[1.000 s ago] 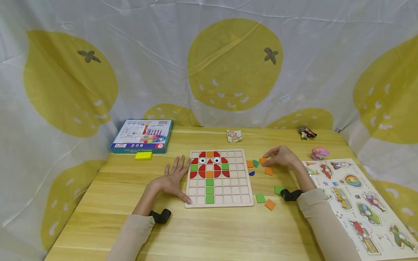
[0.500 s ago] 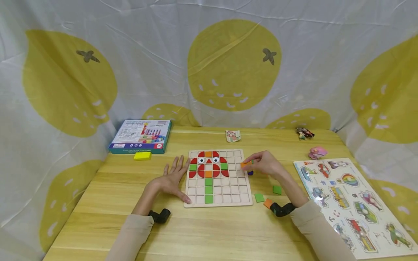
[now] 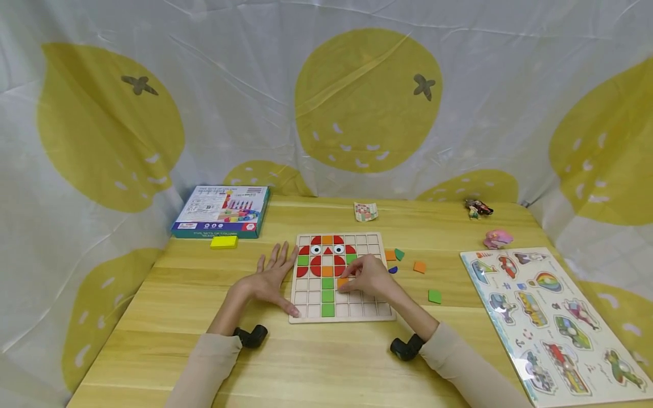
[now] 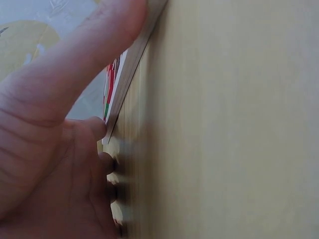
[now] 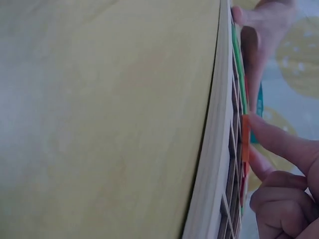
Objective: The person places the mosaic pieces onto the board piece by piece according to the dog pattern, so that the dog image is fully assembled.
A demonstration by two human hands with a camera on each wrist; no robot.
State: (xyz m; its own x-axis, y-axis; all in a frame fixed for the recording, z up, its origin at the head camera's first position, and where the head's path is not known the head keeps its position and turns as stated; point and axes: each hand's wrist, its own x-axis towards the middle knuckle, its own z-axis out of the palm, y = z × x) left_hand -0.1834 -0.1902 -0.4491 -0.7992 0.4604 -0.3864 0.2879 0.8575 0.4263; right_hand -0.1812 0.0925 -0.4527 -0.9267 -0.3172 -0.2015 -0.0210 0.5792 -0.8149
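A wooden grid board lies on the table, with red, orange and green pieces and two eye pieces forming a face above a green column. My left hand rests spread along its left edge, thumb at the near left corner. Over the cells just right of the topmost green square, my right hand pinches an orange square tile between thumb and finger. In the right wrist view this orange tile appears edge-on, close over the grid. The left wrist view shows the left thumb overlapping the board's side.
Right of the board lie orange tiles, a green tile and a small blue piece. A picture card lies behind it. A puzzle board and pink toy are at right, a box and yellow block at left.
My right hand has picked up an orange tile from the table on the right and carried it left over the board. The left hand has stayed in place.
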